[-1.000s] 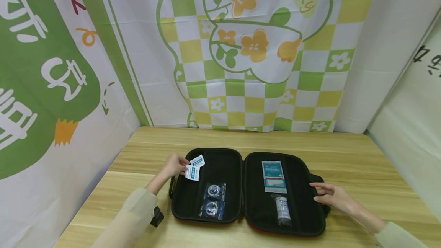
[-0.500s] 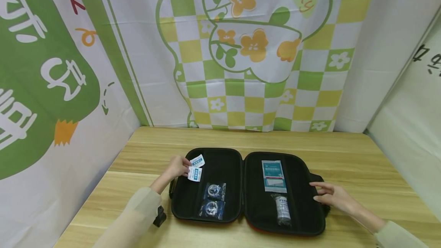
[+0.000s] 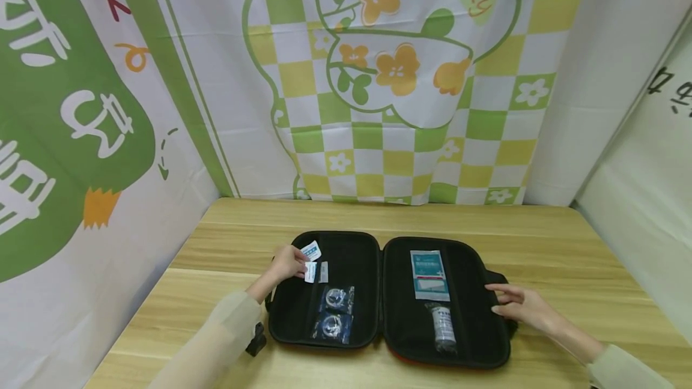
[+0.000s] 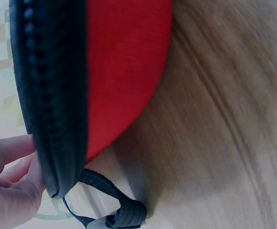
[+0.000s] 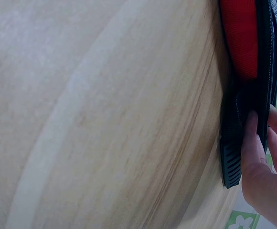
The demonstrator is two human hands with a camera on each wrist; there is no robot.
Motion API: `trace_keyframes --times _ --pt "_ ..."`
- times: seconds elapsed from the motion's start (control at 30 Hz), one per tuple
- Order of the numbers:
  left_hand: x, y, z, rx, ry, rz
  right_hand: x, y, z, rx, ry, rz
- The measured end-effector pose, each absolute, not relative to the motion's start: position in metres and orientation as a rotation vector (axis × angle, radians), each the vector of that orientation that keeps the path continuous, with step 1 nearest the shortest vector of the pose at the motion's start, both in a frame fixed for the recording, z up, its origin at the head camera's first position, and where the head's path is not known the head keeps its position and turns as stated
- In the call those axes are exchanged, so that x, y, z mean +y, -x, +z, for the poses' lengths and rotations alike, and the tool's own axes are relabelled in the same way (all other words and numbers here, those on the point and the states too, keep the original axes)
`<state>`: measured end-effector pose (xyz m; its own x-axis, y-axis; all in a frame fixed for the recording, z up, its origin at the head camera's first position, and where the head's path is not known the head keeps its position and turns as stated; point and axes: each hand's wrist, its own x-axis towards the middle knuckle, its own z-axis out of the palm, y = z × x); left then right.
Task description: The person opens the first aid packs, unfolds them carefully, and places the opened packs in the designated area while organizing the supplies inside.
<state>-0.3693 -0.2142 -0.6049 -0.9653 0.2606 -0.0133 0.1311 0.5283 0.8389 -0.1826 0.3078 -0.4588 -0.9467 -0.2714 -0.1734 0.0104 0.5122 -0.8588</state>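
A black-lined zip case [image 3: 351,257] with a red shell lies open on the table. At its left half, my left hand [image 3: 288,262] pinches a small white-and-blue sachet [image 3: 310,272], whose far part shows greyish beyond a dark strap. Just above it sits a similar sachet [image 3: 311,250]. In the left wrist view, the case rim hides the left fingertips and the sachet. My right hand [image 3: 523,306] holds the case's right rim, thumb outside and fingers inside, near the handle [image 5: 231,162]. Two clear packs with white rings [image 3: 336,299] lie lower in the left half.
In the case's right half, a teal-and-white packet [image 3: 430,275] lies above a wrapped white roll [image 3: 444,326]. A dark strap loop [image 4: 124,210] hangs off the left side. The wooden table [image 3: 178,293] surrounds the case, with a printed curtain [image 3: 400,155] behind.
The left hand has moved right and slightly inward with its sachet, which now shows on both sides of the strap. My right hand has stayed on the rim.
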Motion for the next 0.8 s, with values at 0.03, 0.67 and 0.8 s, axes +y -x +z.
trace_keyframes --times 0.03,0.67,0.8 --pt "-0.213 0.370 -0.607 2.616 -0.331 1.440 0.308 0.183 -0.459 2.467 0.218 -1.409" --pt "-0.168 0.318 -0.525 2.488 0.051 1.697 0.308 0.184 -0.459 2.466 0.229 -1.412" --pt "-0.171 0.328 -0.542 2.348 0.353 1.751 0.308 0.184 -0.460 2.452 0.242 -1.424"
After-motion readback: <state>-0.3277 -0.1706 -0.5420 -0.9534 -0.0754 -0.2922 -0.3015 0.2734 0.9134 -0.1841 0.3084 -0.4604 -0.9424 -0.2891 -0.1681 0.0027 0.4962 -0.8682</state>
